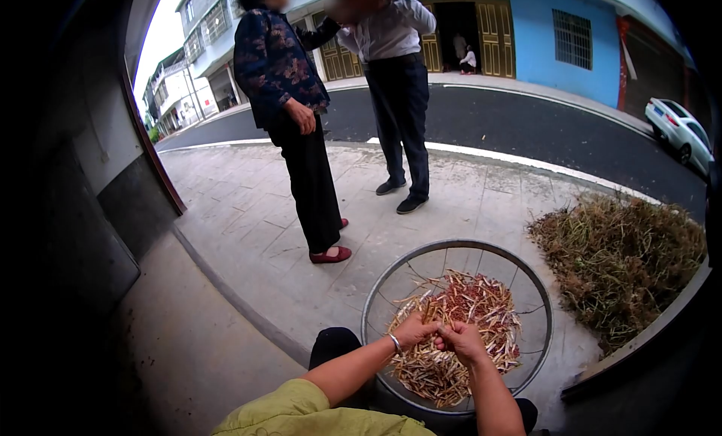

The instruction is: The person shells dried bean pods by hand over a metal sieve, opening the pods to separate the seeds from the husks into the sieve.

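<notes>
My left hand point(412, 331), with a silver bracelet point(395, 344) at the wrist, is closed on dry bean pods, whose tips poke up above the fingers. Against it my right hand point(462, 341) pinches at the same spot, its fingertips meeting the left ones; a pod seems to be between them, partly hidden by the fingers. Both are above a large round tray point(546, 300) with a metal rim. In it lies a heap of pale, dry bean pods point(432, 379), with small red beans point(468, 291) scattered mostly on the far side.
A pile of dried plants point(624, 263) lies to the right of the tray. Ahead on the paving stand two people, one in a dark patterned jacket point(263, 60), one in a light shirt point(391, 30). Beyond runs a road point(489, 120) with a white car point(679, 127).
</notes>
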The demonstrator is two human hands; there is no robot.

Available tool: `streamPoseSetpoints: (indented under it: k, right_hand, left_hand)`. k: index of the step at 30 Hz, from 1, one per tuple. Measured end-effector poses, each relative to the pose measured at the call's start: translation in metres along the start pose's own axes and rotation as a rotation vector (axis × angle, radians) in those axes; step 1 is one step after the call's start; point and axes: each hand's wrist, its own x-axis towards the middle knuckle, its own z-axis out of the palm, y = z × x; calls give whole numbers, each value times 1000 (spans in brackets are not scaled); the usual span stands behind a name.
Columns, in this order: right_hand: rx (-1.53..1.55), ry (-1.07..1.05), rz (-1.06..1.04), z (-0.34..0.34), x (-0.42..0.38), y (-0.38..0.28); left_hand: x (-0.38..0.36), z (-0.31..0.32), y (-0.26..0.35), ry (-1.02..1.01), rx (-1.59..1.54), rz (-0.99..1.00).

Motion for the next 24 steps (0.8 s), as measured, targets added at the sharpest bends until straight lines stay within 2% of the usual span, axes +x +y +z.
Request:
streamPoseSetpoints:
  k: [7,9,14,16,20,24]
  right_hand:
    - [10,0,-14,4,1,0]
    - [-6,-18,-32,0,2,3]
    - [-11,-48,-22,-1,3,1]
    - [-4,-59,-7,-1,2,3]
    - [53,-55,4,1,5,6]
    - [48,-58,-17,2,1,4]
  left_hand:
    - [-8,8,15,63,114,50]
    - [-10,6,20,31,52,-31]
    - [-7,0,15,-53,-12,-69]
    - [-10,0,20,-62,90,19]
    - [-16,5,31,-23,65,8]
    - [-12,5,28,-2,223,98]
